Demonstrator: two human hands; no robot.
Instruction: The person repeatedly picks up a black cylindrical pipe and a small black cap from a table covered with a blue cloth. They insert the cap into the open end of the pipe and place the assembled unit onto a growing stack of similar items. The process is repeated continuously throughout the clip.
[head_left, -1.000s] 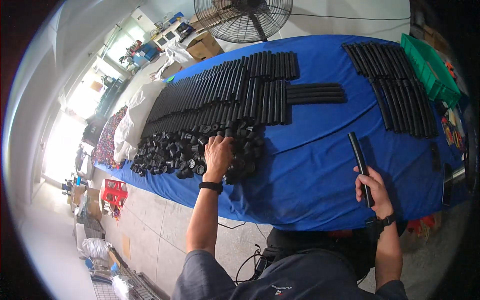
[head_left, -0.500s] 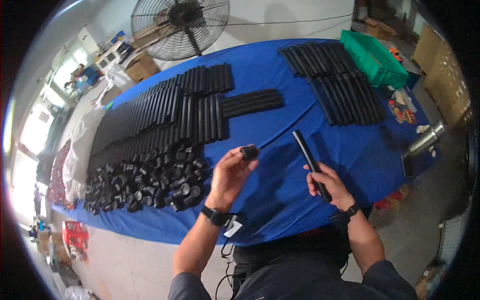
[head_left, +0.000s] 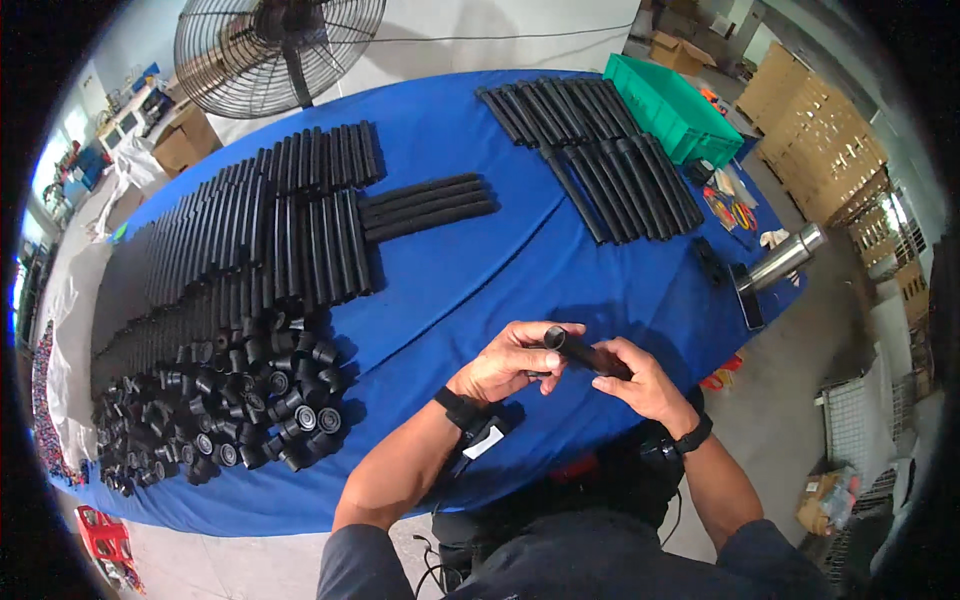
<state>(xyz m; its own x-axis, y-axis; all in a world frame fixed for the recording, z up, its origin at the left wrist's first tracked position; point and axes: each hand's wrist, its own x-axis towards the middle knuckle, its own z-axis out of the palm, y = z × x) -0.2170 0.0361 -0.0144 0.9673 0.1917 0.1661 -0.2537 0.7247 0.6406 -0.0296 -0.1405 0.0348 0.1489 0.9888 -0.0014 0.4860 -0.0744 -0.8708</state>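
Beyond the blue-covered counter (head_left: 450,300) stands a fan (head_left: 285,45). The left hand (head_left: 515,362) has its grip closed round the raised end of the tube (head_left: 580,351); the grip of the right hand (head_left: 645,382) is clamped farther down it. Half a second ago the hands were apart, the left with a loose cap; now they meet, so both seem busy on one piece. Whether the cap sits on the tube, I cannot tell. The near edge runs below the wrists. Ahead, cloth stretches between the hands and the laid-out tubes (head_left: 605,180); caps (head_left: 278,382) crowd the left, and a steel cylinder (head_left: 785,257) lies by the right edge.
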